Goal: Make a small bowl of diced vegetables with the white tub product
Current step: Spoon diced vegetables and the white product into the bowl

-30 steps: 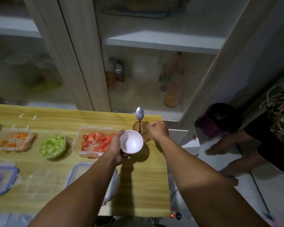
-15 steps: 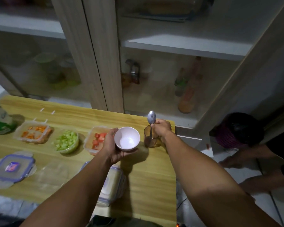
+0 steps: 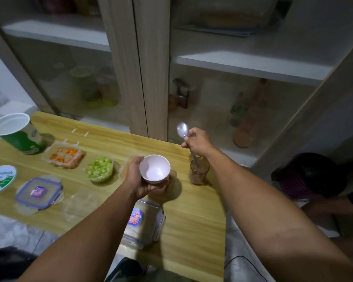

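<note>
My left hand (image 3: 138, 181) holds an empty small white bowl (image 3: 154, 168) above the wooden table (image 3: 192, 218). My right hand (image 3: 199, 141) grips a metal spoon (image 3: 182, 130) by its handle, bowl end up, with the handle's lower end still inside a brown glass (image 3: 199, 170). A white and green tub (image 3: 16, 133) stands open at the far left, its round lid (image 3: 0, 179) lying nearer me. In a row sit a container of diced carrot (image 3: 64, 154), a bowl of diced green vegetable (image 3: 99, 168) and a container (image 3: 128, 162) mostly hidden behind my left hand.
Two clip-lock lids (image 3: 39, 193) (image 3: 145, 220) and a clear lid (image 3: 80, 202) lie on the table's near part. A glass-door cabinet (image 3: 151, 78) stands behind the table. A person (image 3: 314, 180) crouches on the floor at the right.
My right hand has closed on the spoon and lifted it partly out of the glass. The view has swung left, bringing the tub and its lid into sight.
</note>
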A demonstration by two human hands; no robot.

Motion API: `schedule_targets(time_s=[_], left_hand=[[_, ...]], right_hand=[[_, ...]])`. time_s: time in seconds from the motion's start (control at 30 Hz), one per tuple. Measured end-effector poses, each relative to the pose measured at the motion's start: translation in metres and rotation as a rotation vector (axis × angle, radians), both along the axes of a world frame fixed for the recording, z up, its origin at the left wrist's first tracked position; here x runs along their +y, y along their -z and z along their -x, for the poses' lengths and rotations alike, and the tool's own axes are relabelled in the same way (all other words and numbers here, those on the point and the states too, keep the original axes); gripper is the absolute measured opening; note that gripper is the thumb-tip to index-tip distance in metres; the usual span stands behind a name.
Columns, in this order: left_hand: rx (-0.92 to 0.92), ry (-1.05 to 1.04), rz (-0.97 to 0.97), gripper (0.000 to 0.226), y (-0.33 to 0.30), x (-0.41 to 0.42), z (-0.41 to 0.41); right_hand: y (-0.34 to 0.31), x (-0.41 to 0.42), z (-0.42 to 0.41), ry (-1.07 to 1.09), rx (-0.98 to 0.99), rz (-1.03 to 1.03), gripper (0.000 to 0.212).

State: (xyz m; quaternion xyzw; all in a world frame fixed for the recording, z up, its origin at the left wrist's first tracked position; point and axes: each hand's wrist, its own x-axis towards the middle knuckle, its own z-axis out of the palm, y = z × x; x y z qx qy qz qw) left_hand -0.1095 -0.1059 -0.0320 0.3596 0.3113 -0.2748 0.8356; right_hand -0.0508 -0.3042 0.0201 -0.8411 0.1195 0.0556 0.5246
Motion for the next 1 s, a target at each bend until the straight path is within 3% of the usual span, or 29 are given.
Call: schedule_targets(time_s=[0.07, 0.23, 0.4, 0.53, 0.8, 1.0], left_hand=[[-0.025, -0.055, -0.012, 0.052, 0.001, 0.011, 0.003], [-0.011, -0.170, -0.054, 0.054, 0.011, 0.043, 0.018], [-0.013, -0.265, -0.031, 0.044, 0.016, 0.065, 0.030], [0.011, -0.322, -0.024, 0.052, 0.022, 0.081, 0.031], [0.031, -0.368, -0.004, 0.055, 0.027, 0.092, 0.031], [0.058, -0.419, -0.053, 0.055, 0.027, 0.099, 0.026]], right_hand=[[0.002, 0.012, 0.003, -0.057, 0.009, -0.015, 0.023], [0.008, 0.037, 0.011, -0.282, 0.122, 0.241, 0.009], [0.015, 0.066, 0.011, -0.382, 0.193, 0.443, 0.023], [0.020, 0.080, 0.009, -0.450, 0.231, 0.560, 0.005], [0.008, 0.095, 0.007, -0.535, 0.237, 0.812, 0.030], [0.011, 0.112, 0.000, -0.452, 0.183, 0.775, 0.036]])
